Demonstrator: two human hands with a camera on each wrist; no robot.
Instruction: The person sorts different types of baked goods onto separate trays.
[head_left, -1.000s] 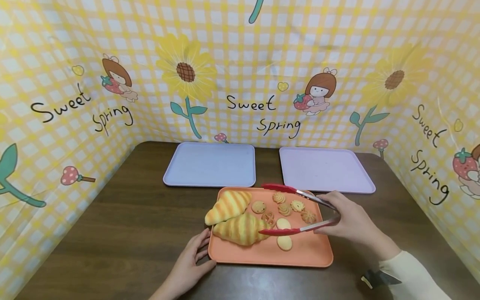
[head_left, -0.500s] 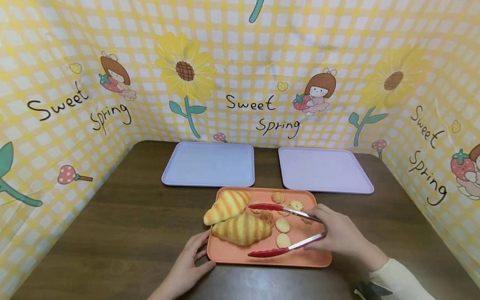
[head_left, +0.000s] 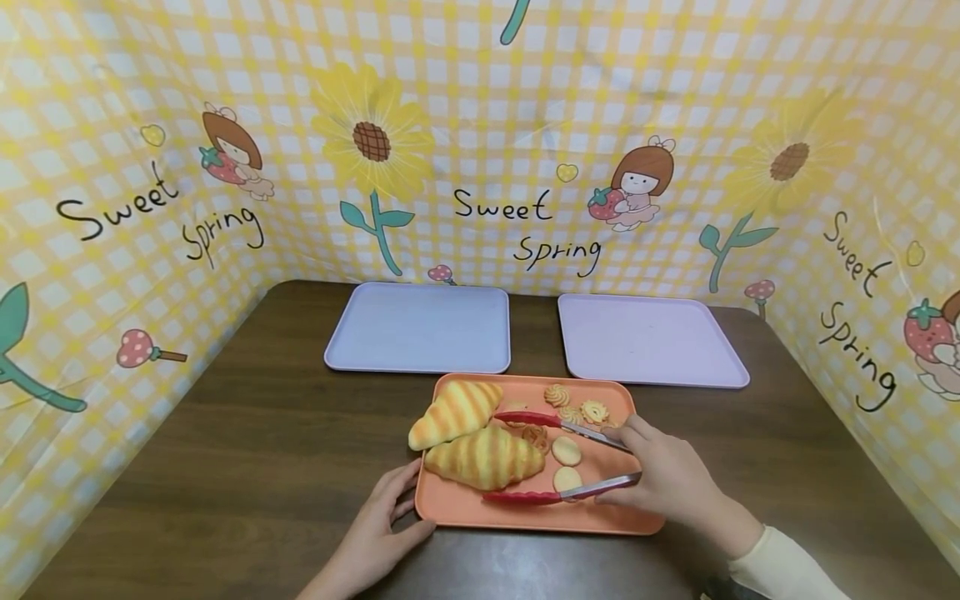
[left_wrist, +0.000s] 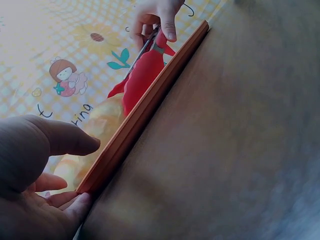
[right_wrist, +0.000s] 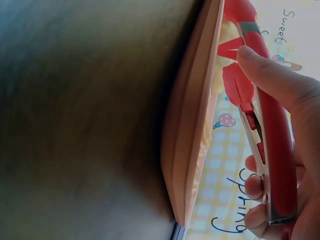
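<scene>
My right hand [head_left: 667,475] grips metal tongs [right_wrist: 275,125] with red tips over an orange tray [head_left: 615,517]. The tongs' arms stand apart, one red tip on the far side of a striped croissant [head_left: 483,460] and the other on its near side. Whether they touch it, I cannot tell. Behind it a second croissant [head_left: 457,412] overhangs the tray's left rim. My left hand [head_left: 375,533] holds the tray's near left corner, fingers at the side and thumb by the front edge. Several small cookies [head_left: 566,452] lie right of the croissants, some partly covered by the tongs.
A blue tray [head_left: 420,329] stands at the back left of the dark wooden table [head_left: 225,467]. Back right is a lilac tray [head_left: 652,342]. A yellow checked cloth [head_left: 480,108] surrounds the table at the back and sides.
The right hand has brought the tongs left and nearer to me, so their spread tips now flank the nearer croissant. The left hand stays at the tray corner.
</scene>
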